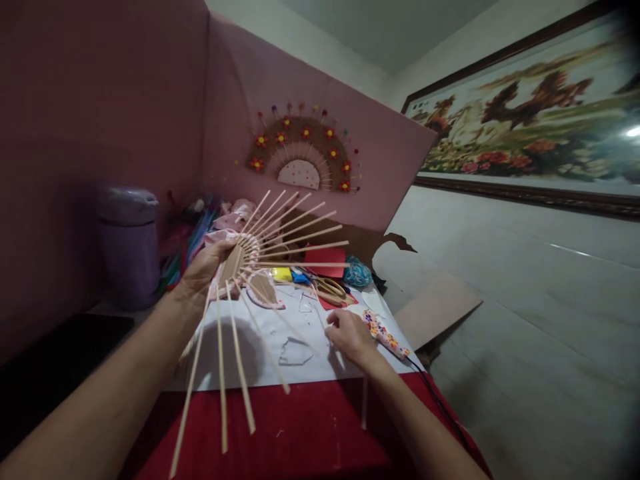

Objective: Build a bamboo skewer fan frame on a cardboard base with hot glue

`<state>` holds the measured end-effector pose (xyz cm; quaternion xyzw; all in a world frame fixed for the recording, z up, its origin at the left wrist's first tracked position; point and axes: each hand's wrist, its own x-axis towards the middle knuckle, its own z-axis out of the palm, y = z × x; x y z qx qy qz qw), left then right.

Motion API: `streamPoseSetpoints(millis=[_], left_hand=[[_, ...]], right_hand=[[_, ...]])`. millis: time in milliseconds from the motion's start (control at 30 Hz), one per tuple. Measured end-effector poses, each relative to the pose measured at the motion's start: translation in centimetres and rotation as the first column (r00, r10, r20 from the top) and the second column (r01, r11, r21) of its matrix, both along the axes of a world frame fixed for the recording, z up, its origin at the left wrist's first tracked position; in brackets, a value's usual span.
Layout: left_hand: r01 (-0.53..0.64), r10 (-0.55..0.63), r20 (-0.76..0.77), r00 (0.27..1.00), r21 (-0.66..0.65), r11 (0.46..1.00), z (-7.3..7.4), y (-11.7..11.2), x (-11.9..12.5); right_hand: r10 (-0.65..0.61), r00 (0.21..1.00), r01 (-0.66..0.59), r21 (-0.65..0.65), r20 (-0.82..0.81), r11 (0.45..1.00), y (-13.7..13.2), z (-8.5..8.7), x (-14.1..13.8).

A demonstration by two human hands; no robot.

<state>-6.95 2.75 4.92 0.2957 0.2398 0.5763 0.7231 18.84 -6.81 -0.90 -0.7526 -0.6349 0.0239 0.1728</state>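
My left hand grips a half-round cardboard piece with a pink-and-white edge. Thin wooden sticks spread out from it like a fan, some reaching over the front of the table. My right hand is over the white sheet, its fingers curled together. A thin pale strip shows by its fingertips, but I cannot tell whether they hold it. Just right of that hand lies a flower-patterned hot glue gun with a black cord. A smaller pink-edged cardboard piece is behind the sticks.
Scissors, a red sheet and blue yarn lie at the back. Clear scraps are on the white sheet. A purple bin stands left. A decorated cardboard arch is on the pink panel.
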Motion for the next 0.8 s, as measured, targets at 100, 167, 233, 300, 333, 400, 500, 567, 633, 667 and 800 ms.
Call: streamPoseSetpoints(millis=[100,167,233,300,333,400,500,567,633,667,800], left_hand=[[0.132,-0.129,-0.151,0.98,0.015,0.991,-1.1,-0.1,0.7],[0.168,-0.148,-0.251,0.957,0.057,0.984,-2.0,-0.4,1.7],[0.2,-0.168,-0.296,0.94,0.081,0.977,-2.8,-0.7,2.8],[0.214,-0.164,-0.338,0.927,0.116,0.97,-3.3,-1.2,3.8],[0.199,-0.136,-0.37,0.919,0.138,0.97,-3.5,-1.5,4.1],[0.153,-0.07,-0.416,0.906,0.17,0.974,-3.7,-1.9,4.7],[0.11,-0.015,-0.437,0.899,0.194,0.975,-3.8,-2.2,5.3],[0.117,-0.018,-0.438,0.899,0.2,0.973,-4.0,-2.2,5.6],[0.132,-0.027,-0.441,0.897,0.208,0.969,-4.2,-2.2,5.9],[0.137,-0.027,-0.44,0.898,0.22,0.966,-4.3,-2.3,6.1],[0.13,-0.003,-0.437,0.899,0.261,0.956,-4.4,-2.6,6.6]], right_hand=[[-0.018,1.0,0.018,0.015,0.008,1.0,1.3,-0.1,1.7],[-0.002,1.0,0.002,0.018,0.003,1.0,1.9,-0.5,1.9],[0.022,1.0,-0.022,0.029,-0.006,0.999,2.3,-0.9,1.8],[0.039,0.999,-0.038,0.041,-0.012,0.998,2.7,-1.3,1.7],[0.041,0.999,-0.04,0.049,-0.013,0.998,2.9,-1.4,1.8],[0.037,0.999,-0.036,0.075,-0.01,0.997,3.1,-1.5,2.0],[0.025,1.0,-0.026,0.145,0.009,0.989,3.2,-1.5,2.4],[0.03,0.999,-0.034,0.185,0.022,0.982,2.9,-1.6,2.4],[0.064,0.997,-0.073,0.226,0.048,0.971,2.5,-1.7,2.2],[0.083,0.994,-0.096,0.243,0.064,0.965,2.3,-1.9,2.1],[0.115,0.989,-0.136,0.273,0.092,0.952,1.6,-2.6,1.8]])
